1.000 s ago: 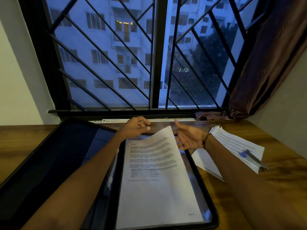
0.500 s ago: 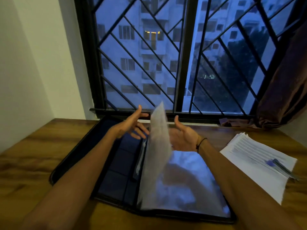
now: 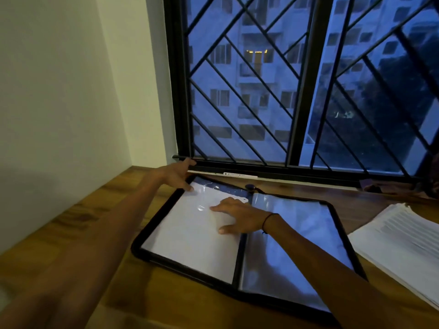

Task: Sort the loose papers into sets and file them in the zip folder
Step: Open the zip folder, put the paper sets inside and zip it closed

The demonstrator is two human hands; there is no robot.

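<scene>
A black zip folder lies open on the wooden table. On its left half rests a clear sleeve with white paper inside. The right half shows an empty shiny plastic sleeve. My right hand lies flat on the filed sleeve with fingers spread, pressing it down near the spine. My left hand reaches to the far left corner of that sleeve, its fingertips touching the top edge. A stack of loose printed papers sits on the table to the right of the folder.
A barred window stands just behind the folder, with a dark sill. A white wall closes the left side. Bare wooden tabletop lies left of and in front of the folder. A dark curtain hangs at the far right.
The sleeve with the paper swung over from the right half to the left half. My right hand came down flat on it, and my left hand moved to its far corner.
</scene>
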